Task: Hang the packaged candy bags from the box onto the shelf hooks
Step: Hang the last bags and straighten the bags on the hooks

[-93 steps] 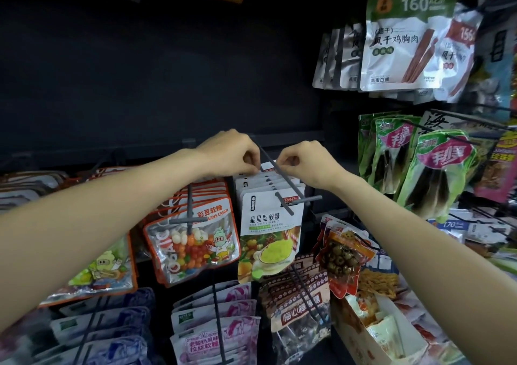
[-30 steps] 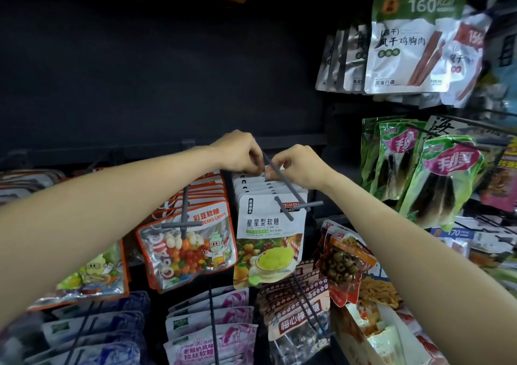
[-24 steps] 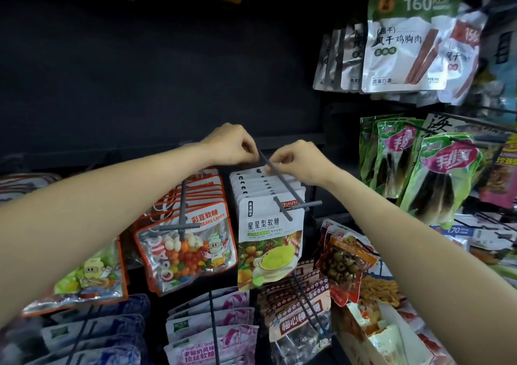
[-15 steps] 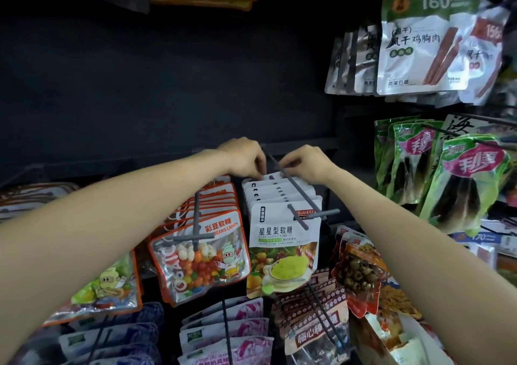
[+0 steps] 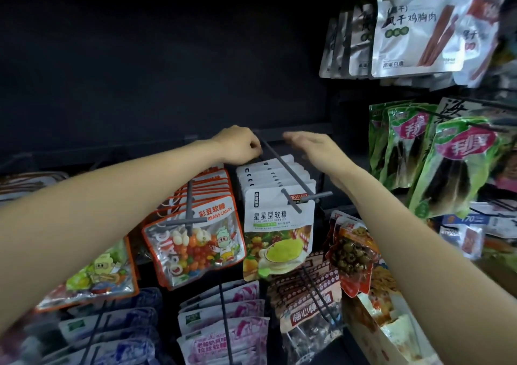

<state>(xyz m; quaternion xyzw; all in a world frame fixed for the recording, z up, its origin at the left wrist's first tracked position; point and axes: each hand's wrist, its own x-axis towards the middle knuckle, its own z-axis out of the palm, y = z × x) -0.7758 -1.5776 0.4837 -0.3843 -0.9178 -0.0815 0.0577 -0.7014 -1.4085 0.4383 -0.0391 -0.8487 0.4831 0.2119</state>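
A row of white star-gummy candy bags (image 5: 277, 224) hangs on a grey shelf hook (image 5: 282, 168) at the centre. My left hand (image 5: 240, 146) is at the back end of that hook, with its fingers curled on the top edge of the rearmost white bag. To the right of the hook rod, my right hand (image 5: 310, 146) hovers just above the bags with fingers stretched out, holding nothing. The cardboard box (image 5: 391, 339) with more packets stands at the lower right, partly under my right forearm.
Orange-edged jelly bean bags (image 5: 195, 241) hang on the hook to the left. Purple and blue packets (image 5: 223, 334) hang below, green packets (image 5: 447, 163) to the right, and white jerky bags (image 5: 414, 31) at the upper right. A dark back panel (image 5: 167, 70) lies behind the hooks.
My right hand has let go of the rear bag and spread its fingers, lifting slightly off the hook. My left hand stays at the hook's back end.
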